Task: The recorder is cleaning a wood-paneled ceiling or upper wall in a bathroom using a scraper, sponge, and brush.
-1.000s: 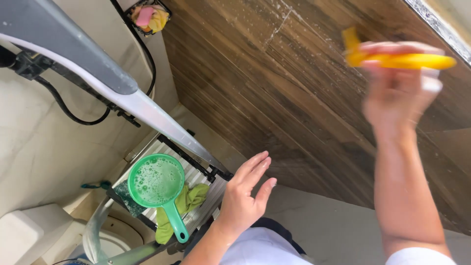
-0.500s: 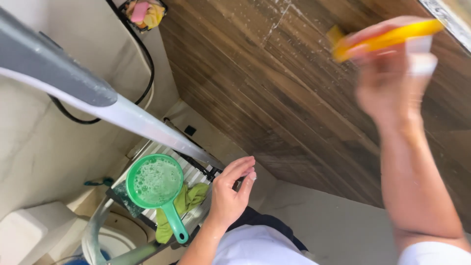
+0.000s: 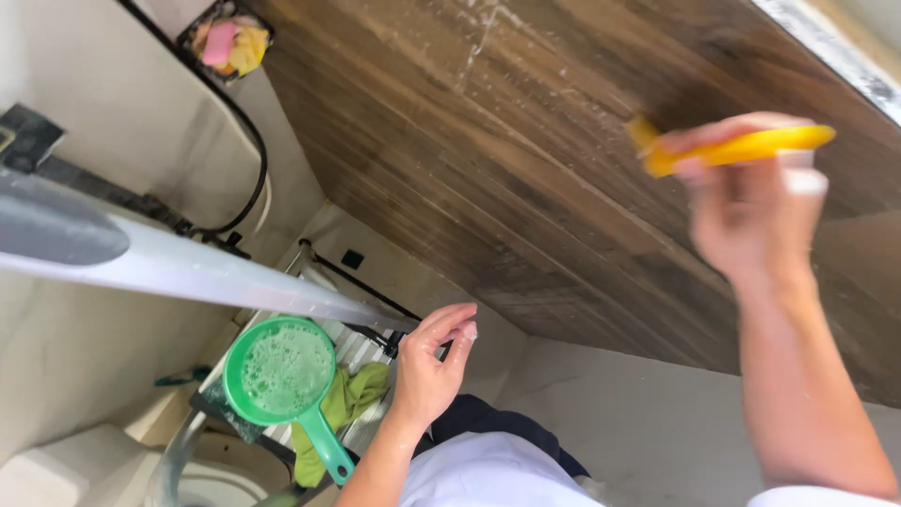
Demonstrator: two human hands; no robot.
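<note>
My right hand (image 3: 755, 211) is raised against a dark wood-look tiled wall (image 3: 526, 160) and grips a yellow scrubbing brush (image 3: 737, 148), pressed on the wall; the hand is blurred by motion. Soap streaks and droplets show on the wall above. My left hand (image 3: 430, 371) hangs lower with loosely curled fingers, holding nothing, close to a green dipper (image 3: 282, 376) full of soapy water. The dipper rests on a slatted rack (image 3: 361, 352) beside a green cloth (image 3: 343, 404).
A grey and white bar (image 3: 178, 263) crosses the left side at head level. A black hose (image 3: 249, 169) loops on the pale wall beneath a wire basket (image 3: 225, 42) with pink and yellow items. A white toilet (image 3: 103, 465) is at the bottom left.
My right hand has swept the brush left and slightly downward along the wall. My left hand's fingers have curled in, and the view has shifted a little.
</note>
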